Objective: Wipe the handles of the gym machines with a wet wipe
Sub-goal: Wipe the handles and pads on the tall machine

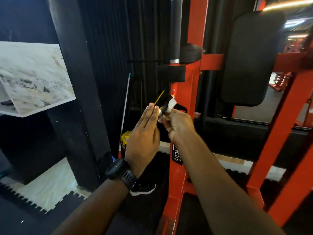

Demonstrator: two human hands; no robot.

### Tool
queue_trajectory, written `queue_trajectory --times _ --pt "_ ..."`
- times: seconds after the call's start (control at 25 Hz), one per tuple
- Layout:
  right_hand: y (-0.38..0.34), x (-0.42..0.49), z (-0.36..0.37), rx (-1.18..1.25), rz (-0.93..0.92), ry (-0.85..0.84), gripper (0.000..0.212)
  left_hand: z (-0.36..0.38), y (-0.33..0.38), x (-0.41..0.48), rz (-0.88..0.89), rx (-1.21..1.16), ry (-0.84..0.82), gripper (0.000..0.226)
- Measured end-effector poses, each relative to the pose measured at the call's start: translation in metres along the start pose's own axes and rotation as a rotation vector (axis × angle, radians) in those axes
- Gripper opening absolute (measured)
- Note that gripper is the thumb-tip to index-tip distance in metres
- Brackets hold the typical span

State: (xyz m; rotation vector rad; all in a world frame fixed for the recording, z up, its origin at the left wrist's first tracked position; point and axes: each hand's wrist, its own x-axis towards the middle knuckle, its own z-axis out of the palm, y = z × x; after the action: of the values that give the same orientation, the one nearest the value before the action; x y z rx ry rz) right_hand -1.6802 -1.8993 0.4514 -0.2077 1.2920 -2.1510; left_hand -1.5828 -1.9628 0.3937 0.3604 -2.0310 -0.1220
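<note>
A short black handle (164,102) with a silver end cap sticks out from the red machine post (179,119) toward me. My right hand (177,124) grips a white wet wipe (170,104) wrapped around this handle. My left hand (144,133), with a black watch on the wrist, has straight fingers whose tips touch the handle's silver end. Higher up, a second black grip (175,29) stands upright on the same frame.
A black back pad (250,58) hangs on the red frame to the right. A black pillar (79,92) and a marble-look panel (32,73) stand at the left. A mop stick (126,102) and a yellow object (125,136) lean behind the machine. My black shoe (143,189) rests on the black floor mats.
</note>
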Motion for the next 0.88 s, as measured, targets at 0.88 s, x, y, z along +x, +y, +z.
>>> queue_trajectory --times 0.88 --pt "0.024 0.038 -0.003 -0.423 -0.956 0.039 0.029 0.006 0.015 -0.003 -0.101 0.111 -0.016 0.057"
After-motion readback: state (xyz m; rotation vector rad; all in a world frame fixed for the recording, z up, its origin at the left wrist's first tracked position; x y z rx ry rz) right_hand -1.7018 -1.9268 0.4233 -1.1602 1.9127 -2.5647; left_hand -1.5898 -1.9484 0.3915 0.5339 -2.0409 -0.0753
